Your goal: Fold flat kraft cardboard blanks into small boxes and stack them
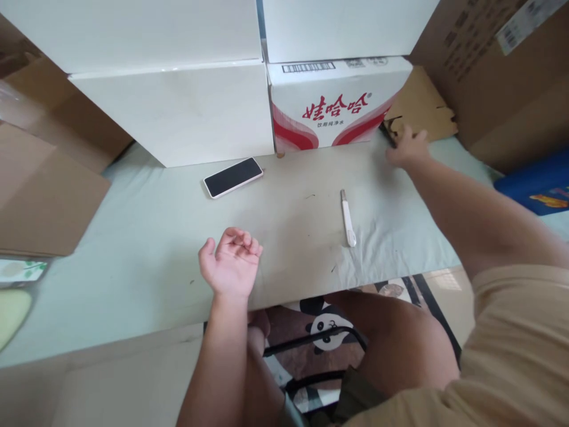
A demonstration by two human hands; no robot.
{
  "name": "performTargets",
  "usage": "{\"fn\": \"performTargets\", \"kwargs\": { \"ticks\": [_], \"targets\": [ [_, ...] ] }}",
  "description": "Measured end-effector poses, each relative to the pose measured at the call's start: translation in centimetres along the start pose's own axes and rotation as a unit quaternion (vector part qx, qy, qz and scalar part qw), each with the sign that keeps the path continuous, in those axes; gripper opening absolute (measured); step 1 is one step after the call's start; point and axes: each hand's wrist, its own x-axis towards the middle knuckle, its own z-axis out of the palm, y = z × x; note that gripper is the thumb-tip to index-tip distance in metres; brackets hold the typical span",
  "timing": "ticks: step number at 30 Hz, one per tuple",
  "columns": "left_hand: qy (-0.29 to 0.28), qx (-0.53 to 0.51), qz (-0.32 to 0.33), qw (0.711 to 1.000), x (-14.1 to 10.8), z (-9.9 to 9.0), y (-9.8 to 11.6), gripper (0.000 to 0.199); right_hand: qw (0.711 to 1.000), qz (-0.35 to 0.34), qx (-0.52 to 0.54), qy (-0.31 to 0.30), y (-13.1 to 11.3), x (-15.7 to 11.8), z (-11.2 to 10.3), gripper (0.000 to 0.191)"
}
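Observation:
My left hand point(233, 264) rests palm up near the table's front edge, its fingers loosely curled and apart, with nothing in it. Beyond it lies a phone-like slab point(233, 177) with a black face and a white rim. My right hand point(409, 148) reaches out to the far right, fingers apart, at the near edge of a flat brown cardboard piece point(422, 110). Something small and dark shows beside its thumb; I cannot make out what it is. A white utility knife point(348, 219) lies on the table between my hands, its tip pointing away from me.
White cartons stand stacked at the back, one with red lettering point(338, 112) and a plain one point(186, 115). Brown cardboard boxes flank the pale green tabletop point(146, 237), at left point(44, 190) and right point(511, 89). A blue object point(537, 181) sits at the right.

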Motion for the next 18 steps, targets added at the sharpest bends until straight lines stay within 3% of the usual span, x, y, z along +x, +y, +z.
{"fn": "performTargets", "kwargs": {
  "ticks": [3, 7, 8, 10, 11, 14, 18],
  "targets": [
    [-0.003, -0.006, 0.003, 1.0, -0.1, -0.1, 0.4, 0.041, 0.996, -0.07, 0.061, 0.004, 0.7, -5.1, 0.8, 0.055],
    [0.0, -0.013, 0.016, 1.0, -0.6, -0.5, 0.9, 0.04, 0.971, -0.186, 0.151, -0.014, 3.0, -16.9, 0.9, 0.022],
    [0.0, -0.013, 0.018, 1.0, -0.7, -0.6, 1.0, 0.039, 0.959, -0.222, 0.175, -0.027, 3.6, -20.4, 0.8, 0.017],
    [0.004, -0.01, 0.024, 1.0, -1.1, -0.8, 1.1, 0.039, 0.894, -0.339, 0.282, -0.085, 4.8, -27.5, 0.6, 0.017],
    [0.006, -0.008, 0.028, 1.0, -1.3, -0.9, 1.1, 0.038, 0.877, -0.354, 0.298, -0.129, 5.3, -31.0, 0.4, 0.018],
    [0.015, -0.006, 0.036, 0.999, -2.1, -1.3, 1.2, 0.038, 0.86, -0.305, 0.317, -0.257, 7.1, -40.2, -0.2, 0.019],
    [0.019, 0.0, 0.04, 0.999, -3.3, -1.8, 1.0, 0.039, 0.851, -0.147, 0.273, -0.423, 12.5, -50.3, -0.3, 0.03]
  ]
}}
